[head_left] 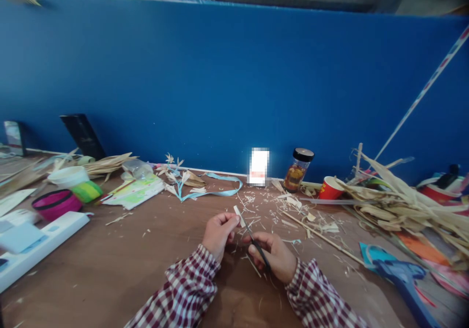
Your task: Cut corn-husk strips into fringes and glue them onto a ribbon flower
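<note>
Between the thumb and fingers of my left hand [220, 232] is pinched a short pale strip [237, 212], perhaps dried husk, its upper end sticking up. My right hand [275, 255] grips a pair of scissors [261, 253] with dark handles. Their blades point up and left and reach the strip's lower end; whether they touch it I cannot tell. Some of my right fingers are hidden behind the handles. Small pale clippings [273, 208] lie scattered on the brown table [146, 269] just beyond both hands.
A blue partition [220, 83] closes off the back. Before it stand a jar with a black lid [296, 171] and a red paper cup [330, 189]. Dried husks [384, 196] and a blue glue gun [403, 276] lie right. A white power strip [44, 250] is left; a thin stick [326, 239] lies right of centre.
</note>
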Demonstrator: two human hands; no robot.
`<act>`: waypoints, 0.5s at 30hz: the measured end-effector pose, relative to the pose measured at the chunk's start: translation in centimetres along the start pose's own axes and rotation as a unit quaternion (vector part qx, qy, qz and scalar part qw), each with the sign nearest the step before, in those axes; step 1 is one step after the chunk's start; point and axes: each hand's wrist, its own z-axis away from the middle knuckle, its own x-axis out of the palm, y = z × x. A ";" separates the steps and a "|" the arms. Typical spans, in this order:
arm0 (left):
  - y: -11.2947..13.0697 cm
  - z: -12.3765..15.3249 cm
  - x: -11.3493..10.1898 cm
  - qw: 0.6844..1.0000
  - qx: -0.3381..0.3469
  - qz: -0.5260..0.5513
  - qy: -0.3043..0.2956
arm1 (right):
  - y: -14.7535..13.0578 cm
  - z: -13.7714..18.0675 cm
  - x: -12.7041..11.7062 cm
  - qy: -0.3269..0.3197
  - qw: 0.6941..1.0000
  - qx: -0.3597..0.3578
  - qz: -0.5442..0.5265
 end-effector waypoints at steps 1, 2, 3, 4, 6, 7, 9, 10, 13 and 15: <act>0.0 0.0 0.0 1.000 0.000 -0.003 0.000 | 0.0 0.0 0.0 0.002 1.000 0.000 -0.001; 0.0 0.0 0.0 1.000 0.001 -0.006 0.001 | 0.0 0.0 0.0 0.004 1.000 0.000 -0.003; 0.0 0.0 0.0 1.000 0.001 -0.009 0.001 | 0.0 0.0 0.0 0.004 1.000 -0.001 -0.004; 0.0 0.0 0.0 1.000 0.002 -0.011 0.000 | 0.1 0.0 0.0 0.003 1.000 -0.002 -0.003; -0.1 0.0 0.0 1.000 0.003 -0.010 -0.002 | 0.1 0.0 0.0 0.000 1.000 -0.004 0.002; -0.1 0.0 0.0 1.000 0.004 -0.010 -0.003 | 0.1 0.0 0.0 0.000 1.000 -0.004 0.005; -0.1 -0.1 -0.1 1.000 0.006 -0.008 -0.005 | 0.1 0.0 -0.1 0.001 1.000 -0.003 0.005; -0.1 -0.1 -0.1 1.000 0.006 -0.007 -0.006 | 0.1 0.0 -0.1 0.002 1.000 -0.002 0.004; -0.2 -0.2 -0.1 1.000 0.003 -0.004 -0.007 | -0.1 0.0 0.0 0.006 1.000 0.001 0.005; -0.2 -0.2 -0.1 1.000 0.000 0.000 -0.006 | -0.1 0.1 0.0 0.007 1.000 0.000 0.010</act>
